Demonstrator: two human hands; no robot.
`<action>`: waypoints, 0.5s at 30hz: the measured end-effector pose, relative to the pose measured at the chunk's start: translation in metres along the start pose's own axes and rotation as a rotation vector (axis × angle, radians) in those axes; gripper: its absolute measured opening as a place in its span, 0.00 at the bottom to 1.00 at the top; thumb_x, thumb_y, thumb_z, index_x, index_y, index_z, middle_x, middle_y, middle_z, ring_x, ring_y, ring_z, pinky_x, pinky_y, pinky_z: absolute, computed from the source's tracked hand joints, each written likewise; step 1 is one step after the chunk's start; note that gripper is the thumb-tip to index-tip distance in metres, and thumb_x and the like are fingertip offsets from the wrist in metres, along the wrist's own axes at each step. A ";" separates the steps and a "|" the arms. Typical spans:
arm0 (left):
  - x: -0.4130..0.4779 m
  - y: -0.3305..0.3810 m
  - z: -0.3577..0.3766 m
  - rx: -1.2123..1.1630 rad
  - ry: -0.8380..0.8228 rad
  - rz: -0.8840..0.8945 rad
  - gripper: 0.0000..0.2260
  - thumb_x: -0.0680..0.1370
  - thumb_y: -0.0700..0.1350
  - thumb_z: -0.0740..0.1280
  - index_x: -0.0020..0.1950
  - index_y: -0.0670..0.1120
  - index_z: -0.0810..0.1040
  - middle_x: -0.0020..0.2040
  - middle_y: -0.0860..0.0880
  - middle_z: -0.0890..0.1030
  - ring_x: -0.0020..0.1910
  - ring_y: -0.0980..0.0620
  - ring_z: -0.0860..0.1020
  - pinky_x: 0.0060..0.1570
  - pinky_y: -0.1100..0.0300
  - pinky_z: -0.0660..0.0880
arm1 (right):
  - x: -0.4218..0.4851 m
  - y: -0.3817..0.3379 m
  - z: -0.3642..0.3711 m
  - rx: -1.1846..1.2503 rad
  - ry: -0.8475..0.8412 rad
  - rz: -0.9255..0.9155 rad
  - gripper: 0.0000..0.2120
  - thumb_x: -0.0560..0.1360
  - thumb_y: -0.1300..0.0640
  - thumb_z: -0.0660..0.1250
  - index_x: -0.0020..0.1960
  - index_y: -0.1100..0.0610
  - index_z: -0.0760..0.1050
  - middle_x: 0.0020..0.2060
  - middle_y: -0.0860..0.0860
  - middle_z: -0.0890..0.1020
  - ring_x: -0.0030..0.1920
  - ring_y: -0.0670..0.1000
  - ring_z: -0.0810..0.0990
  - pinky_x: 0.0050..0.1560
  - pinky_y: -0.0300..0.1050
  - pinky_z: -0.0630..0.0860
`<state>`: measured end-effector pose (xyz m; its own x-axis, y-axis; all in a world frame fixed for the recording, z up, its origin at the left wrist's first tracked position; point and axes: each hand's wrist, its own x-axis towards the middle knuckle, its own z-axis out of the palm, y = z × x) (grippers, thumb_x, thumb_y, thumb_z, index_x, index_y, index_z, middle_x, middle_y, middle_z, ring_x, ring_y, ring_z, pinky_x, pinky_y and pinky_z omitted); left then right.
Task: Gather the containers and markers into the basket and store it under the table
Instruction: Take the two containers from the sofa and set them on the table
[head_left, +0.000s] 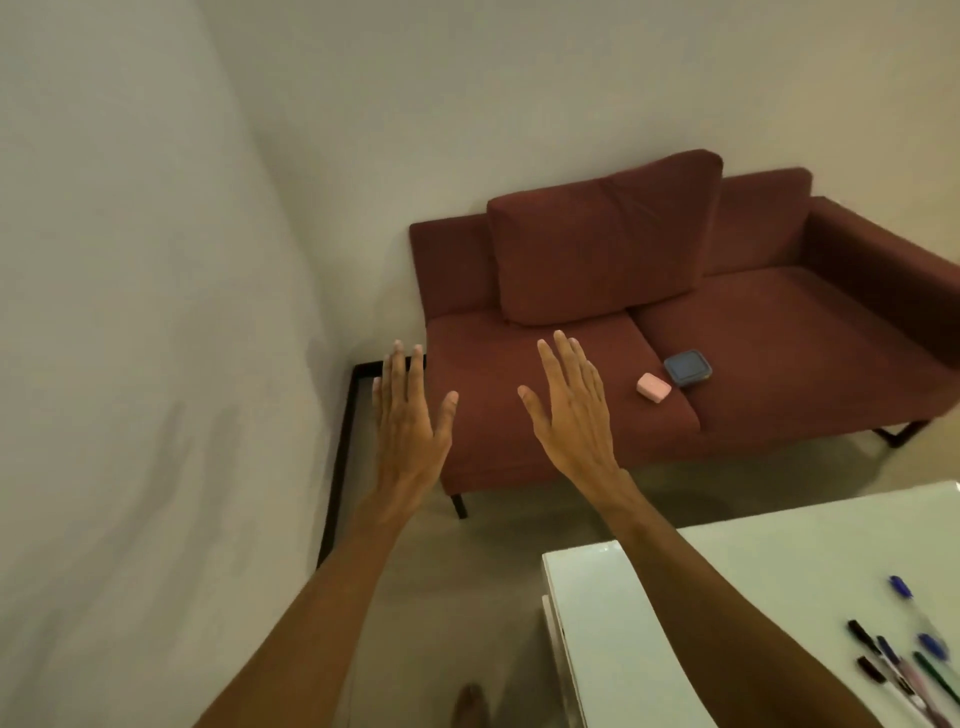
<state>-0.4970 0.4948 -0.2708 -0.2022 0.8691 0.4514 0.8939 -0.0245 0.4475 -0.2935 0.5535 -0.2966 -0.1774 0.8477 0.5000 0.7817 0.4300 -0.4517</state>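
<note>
My left hand (408, 423) and my right hand (571, 410) are stretched out in front of me, fingers straight and spread, holding nothing. Beyond them a small pink container (653, 387) and a square blue-lidded container (687, 368) lie on the seat of a dark red sofa (779, 332), to the right of my right hand. Several markers (906, 660) lie scattered on the white table (727, 597) at the lower right. No basket is in view.
A big back cushion (597, 244) leans on the sofa's left half. A black metal frame (340, 457) stands between the sofa and the left wall. Beige floor (519, 530) runs between the sofa and the table's near corner.
</note>
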 end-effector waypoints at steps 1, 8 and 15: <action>0.014 -0.006 0.008 -0.016 -0.009 0.010 0.32 0.82 0.55 0.61 0.81 0.46 0.52 0.82 0.45 0.51 0.81 0.47 0.49 0.79 0.44 0.50 | 0.011 0.001 0.008 0.006 0.004 0.026 0.29 0.83 0.42 0.56 0.80 0.53 0.56 0.81 0.53 0.56 0.81 0.52 0.50 0.80 0.54 0.53; 0.127 -0.051 0.064 -0.084 -0.131 0.096 0.31 0.83 0.56 0.59 0.82 0.48 0.50 0.83 0.47 0.48 0.82 0.50 0.47 0.80 0.46 0.48 | 0.098 0.013 0.064 -0.031 0.039 0.177 0.28 0.83 0.43 0.57 0.80 0.53 0.58 0.81 0.52 0.57 0.81 0.52 0.51 0.79 0.55 0.55; 0.217 -0.068 0.152 -0.144 -0.243 0.190 0.31 0.83 0.59 0.56 0.82 0.50 0.49 0.83 0.49 0.46 0.81 0.52 0.45 0.80 0.49 0.47 | 0.166 0.065 0.110 -0.081 0.087 0.347 0.28 0.83 0.45 0.59 0.79 0.53 0.59 0.80 0.52 0.59 0.81 0.51 0.52 0.79 0.55 0.56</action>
<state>-0.5406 0.7605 -0.3204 0.0792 0.9342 0.3478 0.8371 -0.2518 0.4856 -0.3376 0.7564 -0.3246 0.1554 0.9075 0.3902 0.8318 0.0929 -0.5473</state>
